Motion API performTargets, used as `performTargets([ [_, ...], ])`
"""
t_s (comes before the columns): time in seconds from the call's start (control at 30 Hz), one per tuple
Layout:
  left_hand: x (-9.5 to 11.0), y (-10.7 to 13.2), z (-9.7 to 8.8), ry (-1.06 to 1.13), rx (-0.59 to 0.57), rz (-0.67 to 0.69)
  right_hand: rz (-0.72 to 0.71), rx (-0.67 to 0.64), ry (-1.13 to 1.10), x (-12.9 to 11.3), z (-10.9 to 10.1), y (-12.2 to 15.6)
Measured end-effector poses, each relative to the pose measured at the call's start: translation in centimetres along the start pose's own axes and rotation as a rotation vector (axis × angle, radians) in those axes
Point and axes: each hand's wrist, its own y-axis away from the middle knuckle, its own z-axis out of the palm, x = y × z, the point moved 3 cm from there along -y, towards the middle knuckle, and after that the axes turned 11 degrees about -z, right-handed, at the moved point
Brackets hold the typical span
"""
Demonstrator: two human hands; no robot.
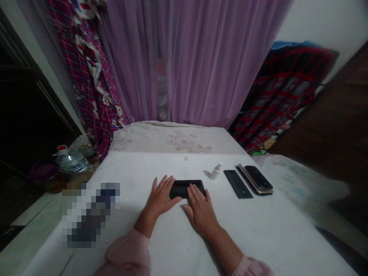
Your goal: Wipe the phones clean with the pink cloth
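A black smartphone [180, 188] lies flat, long side across, on the white-covered table. My left hand [161, 195] rests at its left end, fingers spread, with the thumb along the near edge and fingertips by the far left corner. Across the right part of the phone lies my right hand [201, 211], palm down, its fingers stretched out over the screen and the thumb apart on the cloth. Whether anything thin is under the right fingers is hidden. Behind and to the right stands a small white spray bottle [215, 172].
Right of the bottle lie a dark flat panel [238, 184] and a stack of phones [257, 179]. A small pale square [186, 158] sits further back. Pixelation hides a dark item [93, 216] at left. Purple curtains [201, 65] hang behind; a water jug [71, 159] stands left.
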Motion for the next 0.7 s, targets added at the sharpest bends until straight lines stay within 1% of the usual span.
performTargets([
  [0.07,-0.1,0.0,0.2,0.003,-0.006,0.003,-0.010,-0.004,0.008,-0.4,0.1,1.1],
  [0.13,-0.2,-0.1,0.3,0.004,-0.003,0.009,-0.009,-0.012,0.007,-0.3,0.2,1.1],
  [0.2,-0.3,-0.1,0.5,0.001,0.013,0.017,0.004,-0.016,-0.001,0.2,0.3,0.1],
  [0.33,-0.4,-0.1,0.5,-0.013,0.029,0.020,0.058,-0.035,-0.039,1.5,0.3,-2.9],
  [0.43,-0.2,0.0,0.3,-0.020,0.017,0.002,0.103,-0.041,-0.043,1.7,0.1,-3.6],
  [0.5,-0.1,0.0,0.2,-0.022,0.013,-0.008,0.103,-0.043,-0.028,1.3,0.0,-2.8],
  [0.6,-0.1,0.0,0.3,-0.013,0.028,-0.008,0.066,-0.036,-0.007,0.6,0.0,-0.5],
  [0.7,-0.3,-0.1,0.6,-0.002,0.040,0.003,0.040,-0.022,0.005,0.7,0.3,1.4],
])
